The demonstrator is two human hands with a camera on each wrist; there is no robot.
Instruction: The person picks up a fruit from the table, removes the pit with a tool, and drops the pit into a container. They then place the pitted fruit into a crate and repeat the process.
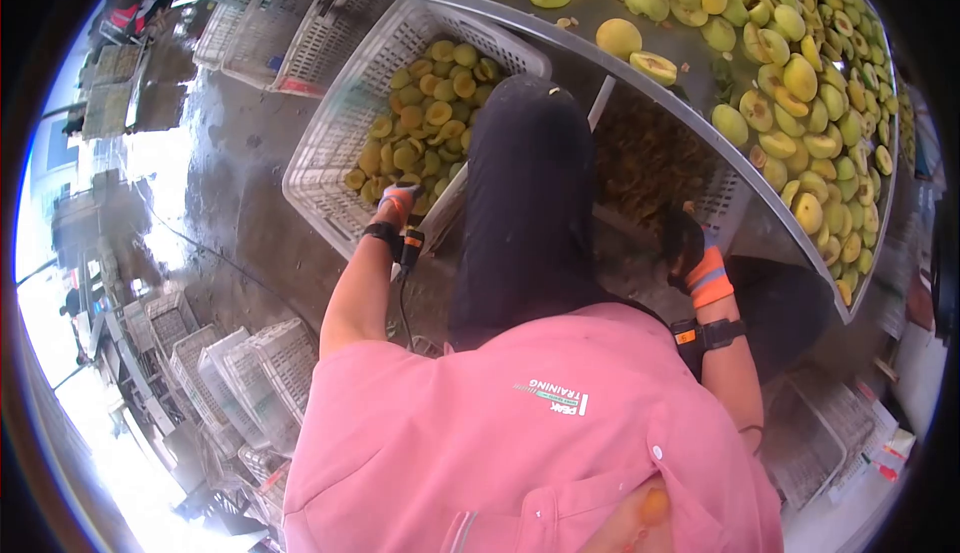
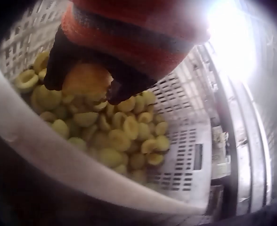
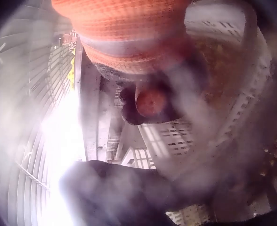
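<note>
In an orange and black glove, my left hand (image 1: pixel 398 203) reaches over the near end of a white slatted crate (image 1: pixel 330 143). Its dark fingertips grip a yellow-orange stone-fruit half (image 2: pixel 87 81) above the halved, green-yellow fruit (image 2: pixel 122 134) heaped inside. My right hand (image 1: pixel 690 253), gloved alike, is by the right knee, beside a second crate (image 1: pixel 728 203) holding brown pieces (image 1: pixel 645 158). Its fingers curl round a small, round, reddish-brown thing (image 3: pixel 151 102); I cannot tell what that is.
A metal-edged table (image 1: pixel 590 48) spread with halved fruit (image 1: pixel 800 78) curves across the front. My bent knee (image 1: pixel 530 133) stands between the two crates. More white crates (image 1: pixel 255 373) are stacked at left, others (image 1: pixel 285 43) sit under the table, and one (image 1: pixel 810 443) lies behind at right.
</note>
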